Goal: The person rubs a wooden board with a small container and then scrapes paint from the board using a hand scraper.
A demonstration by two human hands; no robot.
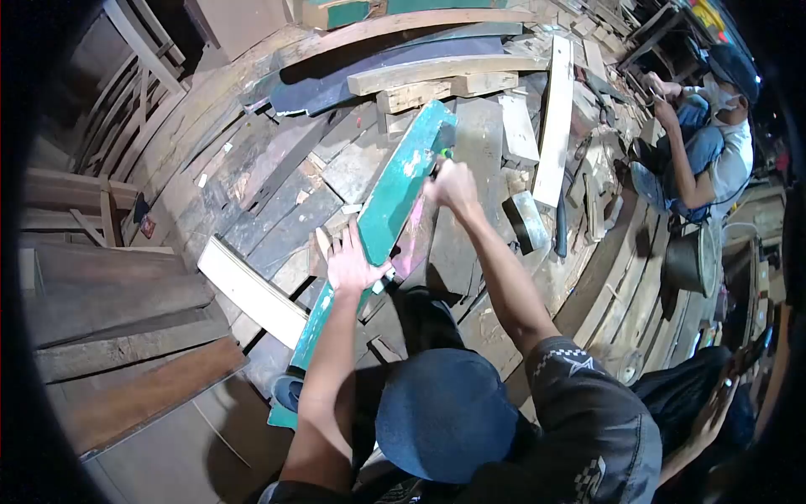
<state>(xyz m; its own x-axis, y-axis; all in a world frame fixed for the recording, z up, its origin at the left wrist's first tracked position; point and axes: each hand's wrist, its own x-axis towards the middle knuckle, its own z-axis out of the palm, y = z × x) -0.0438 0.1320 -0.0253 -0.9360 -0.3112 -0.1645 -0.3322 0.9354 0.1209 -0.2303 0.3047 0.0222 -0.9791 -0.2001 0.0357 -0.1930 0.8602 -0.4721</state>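
My left hand (351,265) presses down on a green painted board (399,189), its fingers spread over the board's edge near the middle of the view. The board lies slanted, its far end near a stack of wood blocks. My right hand (453,186) is closed round a tool with a small bright green part (446,154) at the board's right edge; most of the tool is hidden in the fist. Below my left hand, another green piece (312,326) runs toward the lower left.
A white plank (252,290) lies at the left, a long pale plank (555,122) at the right. Curved beams (445,71) are stacked ahead. A person (705,139) crouches at the upper right beside a bucket (693,260); another person's hand (714,412) is at the lower right.
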